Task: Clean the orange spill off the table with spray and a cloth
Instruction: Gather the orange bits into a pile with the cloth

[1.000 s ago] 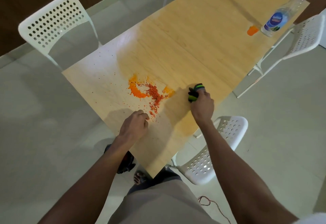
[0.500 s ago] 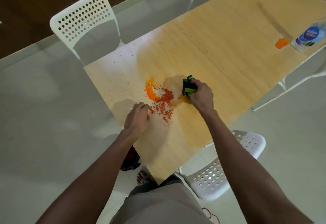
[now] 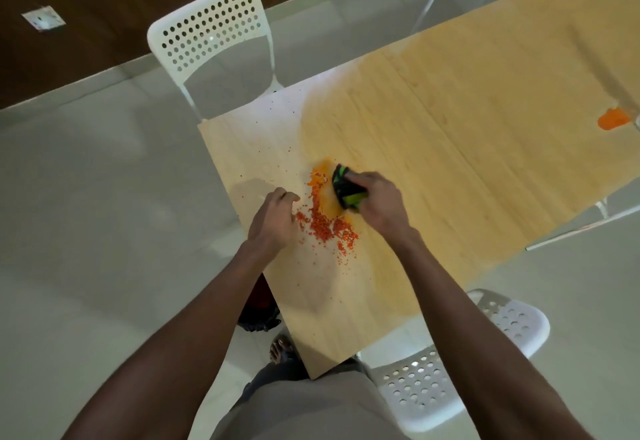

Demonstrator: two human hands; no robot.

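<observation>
Cloth (image 3: 347,190) in right hand (image 3: 379,205) (touching spill (image 3: 323,221)).

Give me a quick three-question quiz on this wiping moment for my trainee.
1. True or false: the right hand grips the cloth.
2. Where does the left hand rest? A) on the white chair B) on the table beside the spill C) on the cloth
3. Fill in: the cloth is black and ____.

Key: 1 true; 2 B; 3 green.
</observation>
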